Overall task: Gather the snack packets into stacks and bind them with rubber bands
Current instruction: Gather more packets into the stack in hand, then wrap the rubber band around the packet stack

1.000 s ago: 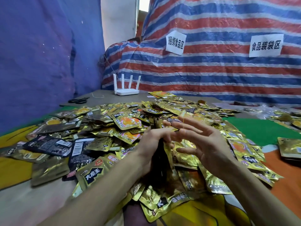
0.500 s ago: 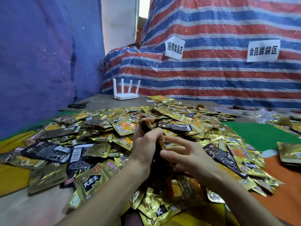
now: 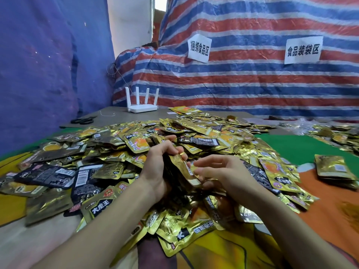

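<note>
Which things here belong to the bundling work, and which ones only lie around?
Job: left hand gripping a packet stack; right hand; loose packet pile; side stack.
Lying about: router; scissors; paper signs; striped tarp.

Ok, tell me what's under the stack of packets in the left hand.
Beneath the stack that the left hand grips lie loose gold snack packets of the heap. The stack's bottom edge and the surface under it are hidden by those packets.
</note>
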The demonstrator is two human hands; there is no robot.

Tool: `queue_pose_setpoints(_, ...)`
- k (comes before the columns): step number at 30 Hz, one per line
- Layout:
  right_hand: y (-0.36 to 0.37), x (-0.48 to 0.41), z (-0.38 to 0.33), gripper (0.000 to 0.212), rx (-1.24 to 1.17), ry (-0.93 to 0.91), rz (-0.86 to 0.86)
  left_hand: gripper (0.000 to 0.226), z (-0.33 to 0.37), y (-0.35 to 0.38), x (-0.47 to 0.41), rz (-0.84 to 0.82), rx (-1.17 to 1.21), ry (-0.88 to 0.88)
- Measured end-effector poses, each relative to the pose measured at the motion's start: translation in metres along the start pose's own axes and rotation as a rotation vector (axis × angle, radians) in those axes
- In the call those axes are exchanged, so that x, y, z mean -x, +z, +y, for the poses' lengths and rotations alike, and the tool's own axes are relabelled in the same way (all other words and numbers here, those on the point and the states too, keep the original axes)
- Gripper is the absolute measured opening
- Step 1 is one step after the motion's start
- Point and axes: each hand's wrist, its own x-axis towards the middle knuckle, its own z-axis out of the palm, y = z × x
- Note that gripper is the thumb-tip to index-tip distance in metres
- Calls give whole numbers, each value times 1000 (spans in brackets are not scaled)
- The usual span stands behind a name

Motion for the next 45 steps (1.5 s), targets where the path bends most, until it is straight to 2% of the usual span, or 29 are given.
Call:
queue_pose_setpoints(3, -14, 4, -5, 11, 101, -33, 90, 44, -3, 0, 2, -20, -101, 8)
queue_pose_setpoints(7, -43, 18, -15, 9, 404, -83, 103, 45, -8, 2, 7, -120, -233, 29)
queue_pose_setpoints(10, -75, 32, -19, 6, 668, -71, 172, 61, -15, 3, 10, -164, -341, 112)
queue_pose_setpoints(12, -99, 44, -21, 6, 821, -13, 206, 71, -18, 5, 13, -170, -481, 206)
queue_pose_setpoints(15, -137, 62, -22, 9, 1069, 161, 237, 66, -25, 11, 21, -231, -659, 303)
queue_pose_setpoints(17, -161, 73, -20, 15, 1232, 275, 273, 64, -31, 18, 25, -217, -693, 294)
queue_pose_setpoints(20, -189, 88, -12, 22, 1393, 399, 346, 73, -38, 24, 27, -192, -734, 223)
queue_pose_setpoints(22, -198, 95, -5, 20, 1431, 474, 350, 67, -37, 25, 28, -222, -724, 181)
queue_pose_setpoints(24, -202, 98, -1, 13, 1444, 516, 354, 67, -35, 24, 30, -231, -739, 227)
queue_pose_setpoints(31, -206, 97, -9, 7, 1399, 462, 438, 70, -30, 15, 27, -353, -742, 300)
queue_pose_setpoints(37, -203, 92, -24, 16, 1435, 452, 490, 69, -30, 14, 25, -371, -745, 285)
queue_pose_setpoints(41, -197, 85, -29, 31, 1508, 487, 515, 68, -30, 14, 24, -377, -718, 271)
queue_pose_setpoints(45, -195, 84, -31, 19, 1586, 484, 517, 70, -29, 12, 23, -386, -700, 261)
